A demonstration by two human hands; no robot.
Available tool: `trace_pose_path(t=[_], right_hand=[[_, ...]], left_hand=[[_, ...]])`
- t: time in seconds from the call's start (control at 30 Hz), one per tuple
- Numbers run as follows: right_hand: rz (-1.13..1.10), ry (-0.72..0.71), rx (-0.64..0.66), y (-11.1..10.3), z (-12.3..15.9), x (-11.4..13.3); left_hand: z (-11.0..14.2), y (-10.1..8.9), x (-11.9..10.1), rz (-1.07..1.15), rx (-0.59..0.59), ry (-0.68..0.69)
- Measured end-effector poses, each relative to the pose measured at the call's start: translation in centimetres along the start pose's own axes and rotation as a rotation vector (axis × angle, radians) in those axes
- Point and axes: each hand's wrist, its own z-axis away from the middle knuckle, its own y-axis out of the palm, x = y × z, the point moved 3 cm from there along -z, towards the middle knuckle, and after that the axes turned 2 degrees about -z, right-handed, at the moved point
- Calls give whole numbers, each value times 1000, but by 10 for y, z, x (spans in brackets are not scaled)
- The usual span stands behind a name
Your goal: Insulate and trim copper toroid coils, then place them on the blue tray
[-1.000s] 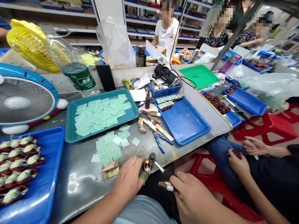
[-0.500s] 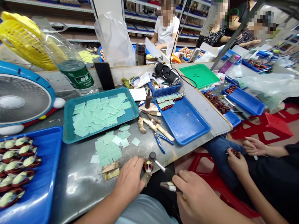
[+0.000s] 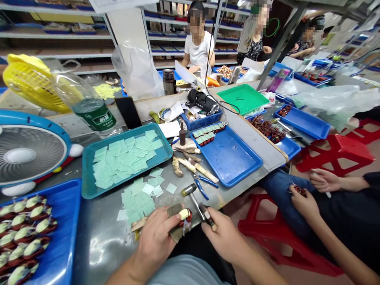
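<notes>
My left hand (image 3: pixel 156 237) grips a small ring coil (image 3: pixel 187 221) wound with red-brown wire, at the table's front edge. A pale yellow pad sits on the coil's upper side, and grey-brown wrapping covers some of my fingers. In my right hand (image 3: pixel 225 234) is a small hammer (image 3: pixel 194 201), its dark head up and to the left, just above the coil and apart from it. A light-tipped piece (image 3: pixel 214 227) also pokes out of that hand; its kind is unclear. Loose light-green squares (image 3: pixel 138 203) lie beyond my left hand, next to a wooden block (image 3: pixel 137 227) partly hidden by it.
A teal tray (image 3: pixel 85 190) holds many green squares. Finished-looking coils fill a blue tray (image 3: pixel 68 238) at left; another blue tray (image 3: pixel 236 161) has a few coils. Blue-handled pliers (image 3: pixel 202 189) lie mid-table. At right, a co-worker's hand (image 3: pixel 303 202) holds a coil.
My left hand has turned the coil, so its pale pad now shows. The hammer head has shifted slightly left and up. The whole view has tilted a little.
</notes>
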Motion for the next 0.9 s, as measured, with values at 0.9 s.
trace_pose_path(t=[0.9], right_hand=[[-219,-184,-200,29,-9,83]], left_hand=[[-17,-55,-17,-93,212,-28]])
